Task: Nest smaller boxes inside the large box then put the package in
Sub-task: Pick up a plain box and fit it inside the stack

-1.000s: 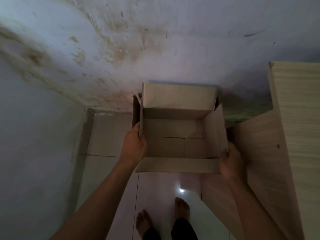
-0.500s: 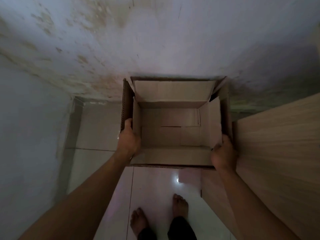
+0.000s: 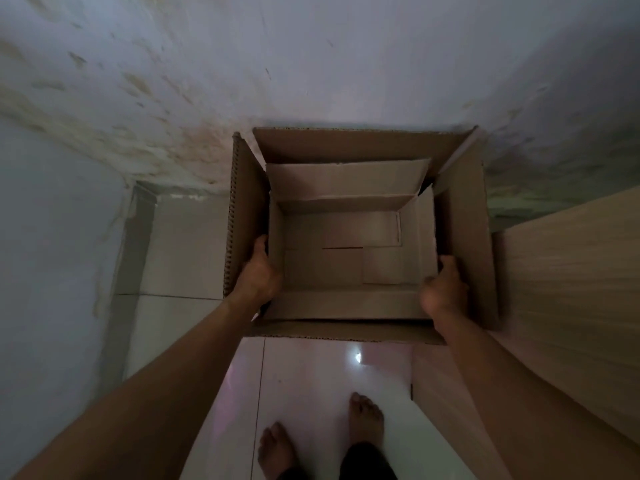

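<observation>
A large open cardboard box stands on the floor against the wall, flaps up. Inside its opening sits a smaller open cardboard box, empty, its flaps standing up. My left hand grips the smaller box's left wall, between it and the large box's left flap. My right hand grips the smaller box's right wall near its front corner. No package is in view.
A wooden cabinet or board stands close on the right, touching the large box. A stained wall runs behind and to the left. My bare feet stand on glossy white floor tiles in front of the box.
The smaller box has gone down into the large box, whose flaps now surround it. Both hands have stayed on its side walls, and the view has tilted downward.
</observation>
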